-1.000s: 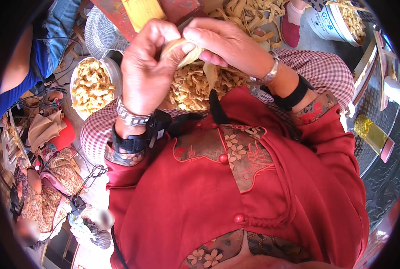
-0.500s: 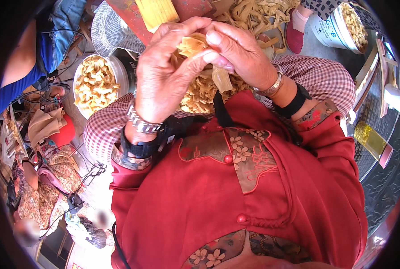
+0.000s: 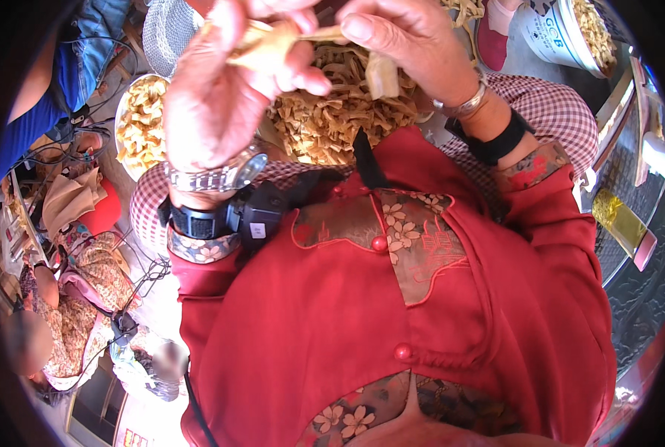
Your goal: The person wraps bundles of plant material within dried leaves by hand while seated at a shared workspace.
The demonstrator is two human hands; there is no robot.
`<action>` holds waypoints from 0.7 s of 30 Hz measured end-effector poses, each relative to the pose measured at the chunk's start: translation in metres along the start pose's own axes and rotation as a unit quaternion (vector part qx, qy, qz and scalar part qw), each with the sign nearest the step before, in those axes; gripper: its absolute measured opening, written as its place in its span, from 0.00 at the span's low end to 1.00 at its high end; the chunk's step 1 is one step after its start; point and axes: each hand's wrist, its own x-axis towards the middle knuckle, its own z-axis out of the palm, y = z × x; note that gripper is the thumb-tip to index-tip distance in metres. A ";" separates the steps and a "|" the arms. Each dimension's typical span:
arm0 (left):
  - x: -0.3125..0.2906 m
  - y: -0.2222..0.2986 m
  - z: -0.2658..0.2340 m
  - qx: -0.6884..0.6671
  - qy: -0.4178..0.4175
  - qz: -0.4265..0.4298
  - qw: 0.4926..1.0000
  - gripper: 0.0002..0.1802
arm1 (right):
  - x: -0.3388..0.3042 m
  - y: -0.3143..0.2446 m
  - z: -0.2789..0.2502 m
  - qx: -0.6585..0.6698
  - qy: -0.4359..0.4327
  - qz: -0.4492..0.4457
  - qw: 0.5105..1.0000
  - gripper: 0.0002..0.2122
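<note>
A tan dried strip (image 3: pixel 271 46) stretches between my two hands near the top of the view. My left hand (image 3: pixel 217 97), with a metal watch at its wrist, is closed on the thicker, folded part. Across from it, my right hand (image 3: pixel 422 45) pinches the thin end between thumb and fingers. A pale, flat strip piece (image 3: pixel 381 77) hangs below the right hand; what it is attached to is hidden. Beneath both hands, between my knees, lies a heap of curled and knotted dried strips (image 3: pixel 332 119). The upper fingers are partly cut off by the picture's edge.
To the left stands a white tub (image 3: pixel 120 112) of similar pieces, beside a grey mesh hat (image 3: pixel 170 36). A white bucket (image 3: pixel 545 41) holds more at the far right. Another person's blue-clad leg (image 3: pixel 72 97) and black cables (image 3: pixel 150 279) are at left.
My hands have moved apart and upward, the left one also leftward. The strip that was bunched between them is now drawn out. More of the heap below shows.
</note>
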 end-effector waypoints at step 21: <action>-0.010 0.020 -0.007 0.133 0.189 0.058 0.971 0.04 | -0.004 -0.002 0.002 -0.275 0.085 -0.131 0.949 0.10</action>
